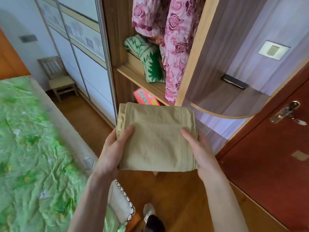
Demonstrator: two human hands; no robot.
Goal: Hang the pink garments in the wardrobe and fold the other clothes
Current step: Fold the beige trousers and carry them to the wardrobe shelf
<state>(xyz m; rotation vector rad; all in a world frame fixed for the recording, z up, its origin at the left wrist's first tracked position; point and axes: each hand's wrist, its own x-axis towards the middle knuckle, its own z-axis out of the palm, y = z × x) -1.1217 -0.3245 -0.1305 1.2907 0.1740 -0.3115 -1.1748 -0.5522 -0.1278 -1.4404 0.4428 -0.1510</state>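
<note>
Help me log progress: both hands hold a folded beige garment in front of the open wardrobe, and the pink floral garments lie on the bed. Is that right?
Not quite. The pink floral garments hang inside the wardrobe, not on the bed, as the head view shows. The rest stands: the left hand and right hand hold the folded beige garment before the open wardrobe.

A wood floor (175, 195) runs between a bed (30, 148) with a rumpled green floral cover on the left and a red-brown door (270, 164) with a metal handle (286, 113) on the right. Sliding white panels (80, 52) line the far wall, with a pale wooden chair (57, 77) beside them. The lilac wall (254, 30) carries a light switch (273, 50). Soft daylight fills the room.
</note>
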